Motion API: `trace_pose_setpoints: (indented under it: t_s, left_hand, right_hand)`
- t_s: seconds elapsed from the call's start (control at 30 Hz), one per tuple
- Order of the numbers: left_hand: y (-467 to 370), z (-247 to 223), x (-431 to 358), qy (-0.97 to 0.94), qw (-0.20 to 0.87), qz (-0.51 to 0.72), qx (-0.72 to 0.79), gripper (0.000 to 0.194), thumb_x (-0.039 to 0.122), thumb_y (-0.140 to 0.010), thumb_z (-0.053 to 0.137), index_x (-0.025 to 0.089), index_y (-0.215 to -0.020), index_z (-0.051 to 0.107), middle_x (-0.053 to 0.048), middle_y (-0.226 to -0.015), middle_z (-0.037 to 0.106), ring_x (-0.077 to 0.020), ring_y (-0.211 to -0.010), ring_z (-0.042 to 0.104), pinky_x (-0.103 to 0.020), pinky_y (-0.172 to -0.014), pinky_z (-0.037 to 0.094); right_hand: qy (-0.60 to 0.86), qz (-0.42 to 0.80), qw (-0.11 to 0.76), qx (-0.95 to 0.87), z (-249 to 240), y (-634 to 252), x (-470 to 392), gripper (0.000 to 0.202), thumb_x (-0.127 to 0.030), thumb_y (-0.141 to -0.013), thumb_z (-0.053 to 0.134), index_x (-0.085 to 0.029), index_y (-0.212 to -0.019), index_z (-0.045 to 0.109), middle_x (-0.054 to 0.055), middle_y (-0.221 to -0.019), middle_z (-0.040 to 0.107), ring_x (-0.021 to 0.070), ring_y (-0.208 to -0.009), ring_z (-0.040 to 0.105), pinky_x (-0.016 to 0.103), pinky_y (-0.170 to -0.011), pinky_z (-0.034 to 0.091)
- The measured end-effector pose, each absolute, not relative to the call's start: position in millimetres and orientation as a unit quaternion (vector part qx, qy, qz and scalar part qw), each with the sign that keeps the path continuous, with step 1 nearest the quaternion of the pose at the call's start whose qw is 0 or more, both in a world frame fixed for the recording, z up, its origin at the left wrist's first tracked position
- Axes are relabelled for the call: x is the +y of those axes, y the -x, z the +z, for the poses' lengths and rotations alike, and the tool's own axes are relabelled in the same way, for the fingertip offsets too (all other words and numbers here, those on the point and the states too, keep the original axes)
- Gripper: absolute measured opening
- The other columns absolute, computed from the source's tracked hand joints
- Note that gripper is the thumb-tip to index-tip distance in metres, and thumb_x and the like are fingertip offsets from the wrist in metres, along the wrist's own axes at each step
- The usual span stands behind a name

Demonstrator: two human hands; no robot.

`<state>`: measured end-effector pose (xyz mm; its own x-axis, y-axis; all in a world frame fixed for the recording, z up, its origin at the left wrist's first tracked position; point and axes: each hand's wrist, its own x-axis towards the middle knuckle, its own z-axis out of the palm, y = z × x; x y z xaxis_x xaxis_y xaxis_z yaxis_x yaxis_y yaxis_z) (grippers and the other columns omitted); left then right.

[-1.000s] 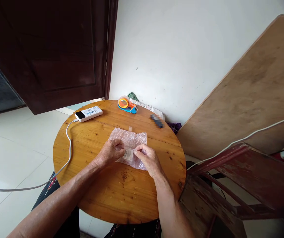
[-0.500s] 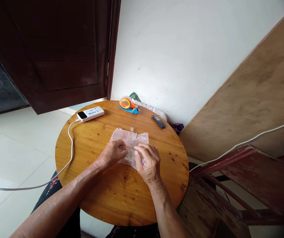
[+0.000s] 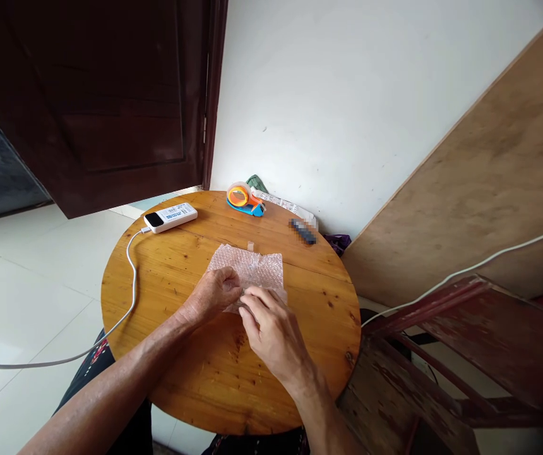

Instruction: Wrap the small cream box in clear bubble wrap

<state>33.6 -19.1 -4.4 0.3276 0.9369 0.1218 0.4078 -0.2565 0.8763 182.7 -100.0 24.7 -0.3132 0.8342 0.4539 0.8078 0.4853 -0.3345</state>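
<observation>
A sheet of pinkish clear bubble wrap [image 3: 245, 262] lies on the round wooden table [image 3: 224, 385], spread out beyond my hands. My left hand [image 3: 217, 289] is closed at the wrap's left side, thumb and fingers pinching it. My right hand [image 3: 274, 338] reaches over the near part of the wrap, fingers stretched to the left and thumb apart below them. Its fingertips come close to my left fingertips. The near part of the wrap and whatever lies on it are hidden under my right hand.
A white power bank [image 3: 171, 217] with a plugged-in cable [image 3: 134, 278] lies at the table's back left. An orange and blue tape dispenser [image 3: 245, 199] stands at the back. Beside it are printed paper [image 3: 290, 207] and a blurred dark object [image 3: 302, 232]. A wooden chair [image 3: 423, 354] stands right.
My right hand has shifted left and flattened over the wrap, covering the small flat patterned item seen before. My left hand stays where it was, and the view has shifted slightly.
</observation>
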Motion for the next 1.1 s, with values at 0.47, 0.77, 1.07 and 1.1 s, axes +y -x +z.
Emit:
trace_pose_setpoints:
  t_s: [0.47, 0.77, 1.07, 1.1]
  left_hand:
    - [11.0, 10.4, -15.7, -0.734, 0.255, 0.24, 0.582, 0.025, 0.028, -0.083, 0.055, 0.019, -0.104, 0.064, -0.002, -0.081, 0.068, -0.019, -0.076, 0.062, -0.028, -0.07, 0.042]
    - [28.9, 2.2, -27.7, -0.684, 0.265, 0.169, 0.658, 0.043, 0.042, -0.084, 0.055, 0.015, -0.117, 0.063, -0.007, -0.09, 0.074, -0.0259, -0.089, 0.067, -0.03, -0.071, 0.042]
    - [12.7, -11.6, -29.3, -0.602, 0.455, 0.293, 0.587, 0.026, 0.031, -0.072, 0.059, 0.014, -0.089, 0.067, 0.005, -0.052, 0.051, -0.0112, -0.046, 0.048, -0.023, -0.049, 0.031]
    - [10.8, -13.0, -30.9, -0.571, 0.494, 0.324, 0.571, 0.031, 0.032, -0.07, 0.059, 0.013, -0.092, 0.068, 0.006, -0.053, 0.051, -0.0102, -0.045, 0.046, -0.022, -0.047, 0.03]
  right_hand:
    - [0.555, -0.044, 0.12, -0.822, 25.4, -172.3, -91.3, 0.025, -0.023, -0.09, 0.063, -0.023, -0.115, 0.063, 0.009, -0.109, 0.062, 0.025, -0.098, 0.054, 0.04, -0.084, 0.049]
    - [0.548, -0.08, 0.088, -0.828, 23.8, -168.5, -82.8, 0.014, -0.027, -0.091, 0.063, -0.023, -0.104, 0.068, 0.008, -0.103, 0.061, 0.0246, -0.095, 0.052, 0.038, -0.08, 0.046]
    - [0.542, -0.097, 0.098, -0.829, 19.5, -171.7, -82.8, 0.019, -0.028, -0.09, 0.066, -0.024, -0.108, 0.067, 0.008, -0.106, 0.062, 0.0252, -0.095, 0.052, 0.038, -0.08, 0.043]
    - [0.543, -0.096, 0.097, -0.829, 19.3, -171.5, -83.0, 0.018, -0.028, -0.089, 0.066, -0.025, -0.107, 0.067, 0.008, -0.106, 0.063, 0.0254, -0.095, 0.052, 0.038, -0.08, 0.043]
